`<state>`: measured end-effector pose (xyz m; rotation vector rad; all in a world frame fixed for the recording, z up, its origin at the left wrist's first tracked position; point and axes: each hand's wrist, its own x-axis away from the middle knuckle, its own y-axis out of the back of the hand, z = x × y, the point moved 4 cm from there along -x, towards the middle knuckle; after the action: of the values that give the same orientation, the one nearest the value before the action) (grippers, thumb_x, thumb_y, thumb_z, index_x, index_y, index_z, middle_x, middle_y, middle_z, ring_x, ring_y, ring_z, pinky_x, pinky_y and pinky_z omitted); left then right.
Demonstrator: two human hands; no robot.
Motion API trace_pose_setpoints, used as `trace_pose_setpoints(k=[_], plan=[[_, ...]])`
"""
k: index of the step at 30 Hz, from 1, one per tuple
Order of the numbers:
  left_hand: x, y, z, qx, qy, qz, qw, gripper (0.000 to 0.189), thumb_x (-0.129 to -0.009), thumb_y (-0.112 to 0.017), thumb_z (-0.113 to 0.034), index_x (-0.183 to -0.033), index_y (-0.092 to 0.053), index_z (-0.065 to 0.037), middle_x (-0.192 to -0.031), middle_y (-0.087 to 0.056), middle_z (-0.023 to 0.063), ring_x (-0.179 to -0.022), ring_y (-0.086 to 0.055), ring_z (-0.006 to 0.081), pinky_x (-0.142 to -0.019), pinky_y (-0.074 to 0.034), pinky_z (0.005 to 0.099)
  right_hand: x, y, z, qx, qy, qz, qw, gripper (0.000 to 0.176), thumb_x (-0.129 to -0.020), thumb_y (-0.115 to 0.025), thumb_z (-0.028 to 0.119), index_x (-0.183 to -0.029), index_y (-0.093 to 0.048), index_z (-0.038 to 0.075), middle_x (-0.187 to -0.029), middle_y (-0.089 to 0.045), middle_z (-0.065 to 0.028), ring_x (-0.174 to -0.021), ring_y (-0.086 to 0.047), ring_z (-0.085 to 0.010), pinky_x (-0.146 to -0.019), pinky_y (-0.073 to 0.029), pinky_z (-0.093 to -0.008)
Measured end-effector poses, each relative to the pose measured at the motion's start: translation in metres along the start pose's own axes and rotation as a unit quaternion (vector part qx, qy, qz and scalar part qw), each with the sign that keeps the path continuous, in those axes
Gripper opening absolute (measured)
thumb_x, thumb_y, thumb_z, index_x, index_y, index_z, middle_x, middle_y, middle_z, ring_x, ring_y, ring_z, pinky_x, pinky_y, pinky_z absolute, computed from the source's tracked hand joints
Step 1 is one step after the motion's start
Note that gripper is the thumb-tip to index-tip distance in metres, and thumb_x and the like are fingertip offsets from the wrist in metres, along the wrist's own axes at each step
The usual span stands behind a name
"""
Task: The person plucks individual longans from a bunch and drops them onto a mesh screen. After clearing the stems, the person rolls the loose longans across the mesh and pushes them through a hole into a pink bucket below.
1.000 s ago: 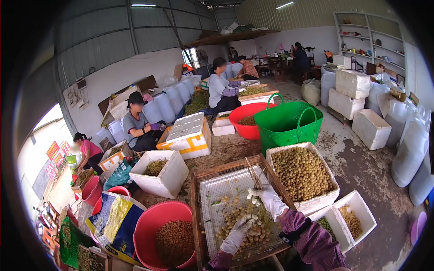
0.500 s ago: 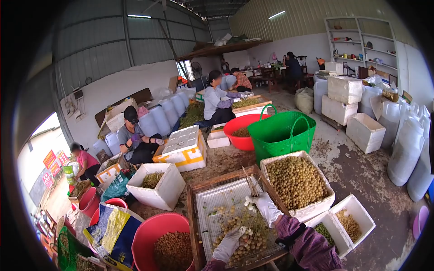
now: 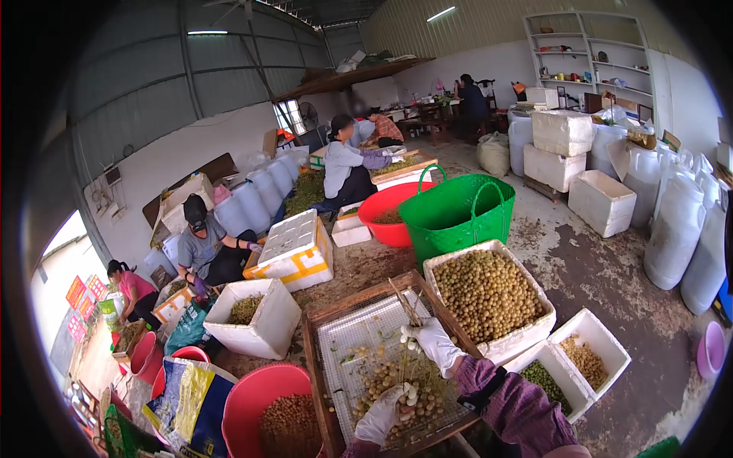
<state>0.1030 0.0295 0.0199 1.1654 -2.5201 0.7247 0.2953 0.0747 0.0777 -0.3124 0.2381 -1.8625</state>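
Note:
My right hand (image 3: 432, 345), in a white glove, is closed around a bundle of brown stems (image 3: 408, 303) whose cut ends point away from me. Below it the stems run down to small round yellow-brown fruits (image 3: 401, 382). My left hand (image 3: 379, 418), also gloved, has its fingers curled in among these fruits at the near side; exactly what they pinch is too small to make out. Both hands are over a wood-framed mesh tray (image 3: 347, 336), where loose fruits and bits of leaf lie.
Right of the tray stands a foam box (image 3: 500, 353) heaped with fruits, near two smaller foam boxes (image 3: 611, 347). A red tub (image 3: 248, 397) of fruits is at the left. Behind are a green basket (image 3: 458, 217), a red basin (image 3: 382, 229) and several seated people.
The view has swung slightly to the right. My right hand still grips the stems, and my left stays among the fruits. A person in grey has lowered a hand toward a teal bag.

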Motion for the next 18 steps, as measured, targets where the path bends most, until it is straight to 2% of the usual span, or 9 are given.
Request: trace_pose_setpoints(k=[3,5,7,8,10,12,13,14,18], plan=[[0.018,0.0,-0.017,-0.096,0.026,0.003,0.995,0.034,-0.093,-0.052,-0.04,-0.111,-0.058,-0.012,-0.097,-0.062,0.0043,-0.085,-0.059,0.0163,-0.07,-0.048,0.0305,0.006,0.002,0.004,0.02,0.0,0.002,1.0,0.02,-0.086,-0.067,0.018,-0.082,-0.064,-0.001,-0.069,-0.065,-0.0069,-0.049,-0.052,-0.0104,-0.044,-0.037,-0.024],[0.029,0.008,-0.018,-0.242,-0.079,0.041,0.966,0.036,-0.092,-0.053,-0.043,-0.109,-0.061,-0.012,-0.09,-0.061,0.0002,-0.073,-0.053,0.0111,-0.062,-0.045,0.0262,-0.001,0.01,-0.003,0.031,0.011,-0.038,0.999,0.017,-0.086,-0.065,0.016,-0.085,-0.064,0.0,-0.068,-0.064,-0.0055,-0.047,-0.051,-0.0086,-0.041,-0.036,-0.023],[0.033,0.018,-0.007,-0.252,-0.072,0.012,0.965,0.037,-0.092,-0.053,-0.044,-0.107,-0.063,-0.012,-0.086,-0.06,-0.0015,-0.068,-0.051,0.0086,-0.059,-0.043,0.0246,-0.007,0.03,0.023,0.014,0.06,-0.079,0.995,0.017,-0.088,-0.062,0.016,-0.084,-0.063,0.0,-0.069,-0.065,-0.0063,-0.046,-0.05,-0.0083,-0.04,-0.036,-0.0225],[0.032,0.025,0.003,-0.19,-0.012,-0.039,0.981,0.036,-0.092,-0.053,-0.043,-0.106,-0.063,-0.011,-0.086,-0.061,-0.0012,-0.069,-0.051,0.0086,-0.061,-0.044,0.0251,-0.011,0.034,0.034,0.002,0.115,-0.06,0.992,0.018,-0.089,-0.061,0.016,-0.084,-0.063,0.0,-0.068,-0.065,-0.0064,-0.046,-0.05,-0.0086,-0.04,-0.036,-0.0223],[0.014,0.061,0.028,-0.054,0.062,-0.092,0.992,0.035,-0.094,-0.052,-0.04,-0.108,-0.062,-0.011,-0.091,-0.064,0.0011,-0.075,-0.055,0.0123,-0.067,-0.045,0.029,-0.012,0.039,0.034,-0.006,0.087,-0.056,0.995,0.018,-0.087,-0.064,0.017,-0.084,-0.063,0.0,-0.068,-0.065,-0.0062,-0.046,-0.05,-0.0095,-0.04,-0.036,-0.0232],[-0.004,0.074,0.03,0.134,-0.007,-0.032,0.99,0.031,-0.094,-0.053,-0.03,-0.113,-0.059,-0.007,-0.1,-0.064,0.006,-0.08,-0.056,0.0179,-0.069,-0.047,0.0331,-0.002,0.028,0.042,0.013,0.055,-0.045,0.997,0.017,-0.085,-0.067,0.017,-0.087,-0.064,0.001,-0.069,-0.065,-0.0053,-0.048,-0.051,-0.0096,-0.043,-0.039,-0.0238],[-0.008,0.075,0.024,0.227,-0.047,0.0,0.973,0.03,-0.095,-0.053,-0.025,-0.116,-0.057,-0.005,-0.105,-0.064,0.0084,-0.083,-0.057,0.0208,-0.07,-0.048,0.0351,0.006,0.02,0.054,0.029,0.074,-0.043,0.996,0.016,-0.086,-0.067,0.017,-0.087,-0.065,0.001,-0.07,-0.065,-0.0041,-0.051,-0.051,-0.0085,-0.049,-0.04,-0.023],[-0.009,0.076,0.022,0.28,-0.038,0.041,0.958,0.033,-0.097,-0.047,-0.024,-0.121,-0.054,-0.002,-0.111,-0.061,0.0118,-0.093,-0.057,0.023,-0.076,-0.05,0.0361,0.005,0.016,0.057,0.058,0.098,-0.013,0.993,0.015,-0.086,-0.066,0.016,-0.087,-0.065,0.001,-0.071,-0.065,-0.0038,-0.056,-0.054,-0.0086,-0.052,-0.043,-0.0229],[0.001,0.058,0.0,0.062,-0.174,0.052,0.981,0.039,-0.098,-0.042,-0.02,-0.132,-0.041,-0.002,-0.13,-0.048,0.0137,-0.113,-0.052,0.0284,-0.093,-0.046,0.0444,0.013,-0.007,0.044,0.146,0.145,0.088,0.975,0.015,-0.089,-0.063,0.013,-0.091,-0.066,-0.001,-0.077,-0.066,-0.004,-0.07,-0.06,-0.01,-0.062,-0.048,-0.0234]])
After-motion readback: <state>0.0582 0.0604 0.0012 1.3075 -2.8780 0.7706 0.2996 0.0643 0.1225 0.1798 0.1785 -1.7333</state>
